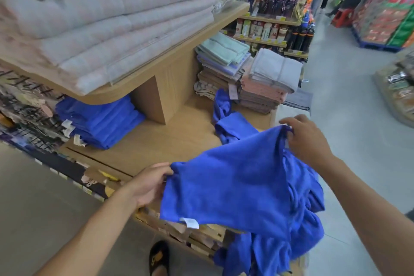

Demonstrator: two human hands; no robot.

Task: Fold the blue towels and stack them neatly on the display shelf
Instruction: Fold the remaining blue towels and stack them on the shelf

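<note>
A blue towel (235, 186) was held spread above the near edge of the wooden display shelf (156, 141), at five o'clock in the view. Its nine-o'clock corner was pinched by the left hand (147, 184), its one-o'clock corner by curled fingers of the right hand (307, 141). Folded blue towels (100, 121) were stacked at ten o'clock.

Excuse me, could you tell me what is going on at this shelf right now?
A person is holding a blue towel spread out between both hands. The left hand grips one corner and the right hand pinches another, and the towel is not folded yet. A stack of folded blue towels already sits on the wooden display shelf, beneath the upper tier. A crumpled blue towel lies unfolded further back on the same shelf.
</note>
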